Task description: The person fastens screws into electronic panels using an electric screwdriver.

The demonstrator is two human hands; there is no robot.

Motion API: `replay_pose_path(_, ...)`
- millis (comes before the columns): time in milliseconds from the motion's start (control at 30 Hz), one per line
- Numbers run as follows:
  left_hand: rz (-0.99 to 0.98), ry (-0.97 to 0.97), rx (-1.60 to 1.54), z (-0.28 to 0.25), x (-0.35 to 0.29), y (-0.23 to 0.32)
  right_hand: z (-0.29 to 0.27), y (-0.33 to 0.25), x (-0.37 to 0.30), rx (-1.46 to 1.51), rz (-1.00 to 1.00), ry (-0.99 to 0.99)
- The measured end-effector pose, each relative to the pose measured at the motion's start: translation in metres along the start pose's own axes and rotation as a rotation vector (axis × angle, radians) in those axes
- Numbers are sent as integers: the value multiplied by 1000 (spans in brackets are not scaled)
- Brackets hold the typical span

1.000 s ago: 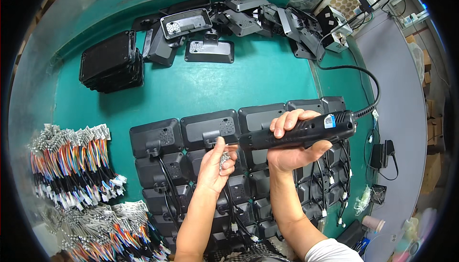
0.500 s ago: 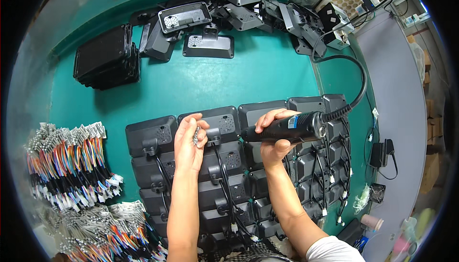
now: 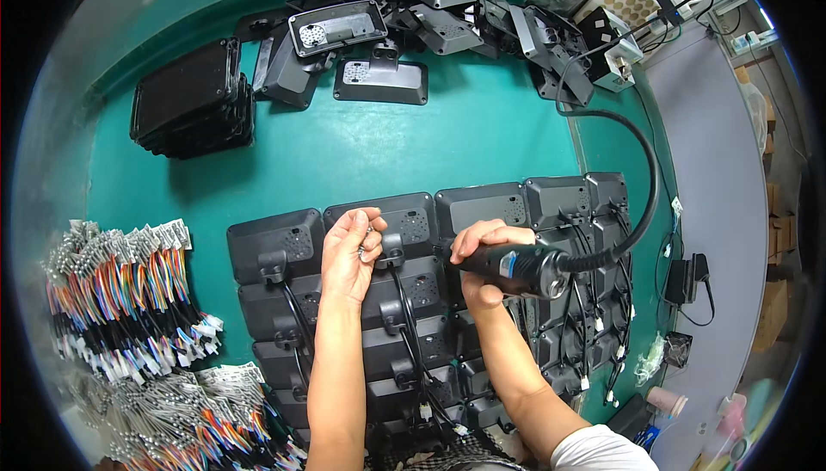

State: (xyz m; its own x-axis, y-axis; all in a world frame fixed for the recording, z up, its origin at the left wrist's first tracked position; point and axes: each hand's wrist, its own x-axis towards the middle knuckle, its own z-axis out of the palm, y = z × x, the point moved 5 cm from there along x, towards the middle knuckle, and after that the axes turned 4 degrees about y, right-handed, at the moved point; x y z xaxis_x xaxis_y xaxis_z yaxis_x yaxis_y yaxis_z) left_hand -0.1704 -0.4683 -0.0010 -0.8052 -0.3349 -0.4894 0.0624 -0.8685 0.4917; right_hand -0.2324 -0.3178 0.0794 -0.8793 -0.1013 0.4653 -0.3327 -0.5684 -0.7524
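Observation:
My right hand [image 3: 478, 258] grips a black electric screwdriver [image 3: 520, 266], held roughly level with its tip pointing left over the dark grey housings [image 3: 482, 209]. A thick black cable [image 3: 641, 170] loops from its rear up to the back of the table. My left hand [image 3: 351, 254] rests with fingers curled on the housing second from the left [image 3: 411, 217] in the top row, beside its small bracket [image 3: 392, 256]. Whether it pinches a small part I cannot tell. The housings lie in overlapping rows, each with a black lead running down.
Bundles of multicoloured wire harnesses [image 3: 120, 299] lie at the left and lower left. A stack of black covers [image 3: 191, 101] sits at the back left, and loose grey housings [image 3: 404, 32] crowd the back edge. A power adapter [image 3: 688, 277] hangs off the right table edge.
Both hands have shifted left along the top row of housings. The screwdriver has swung from a raised, rightward position down toward the left hand.

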Motion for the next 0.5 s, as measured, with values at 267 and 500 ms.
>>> replay_pose_path(267, 5, 49, 21, -1, 0, -4, -2, 3, 3, 49, 22, 1)
replay_pose_path(500, -34, 25, -75, 3, -48, -2, 3, -30, 28, 2, 89, 221)
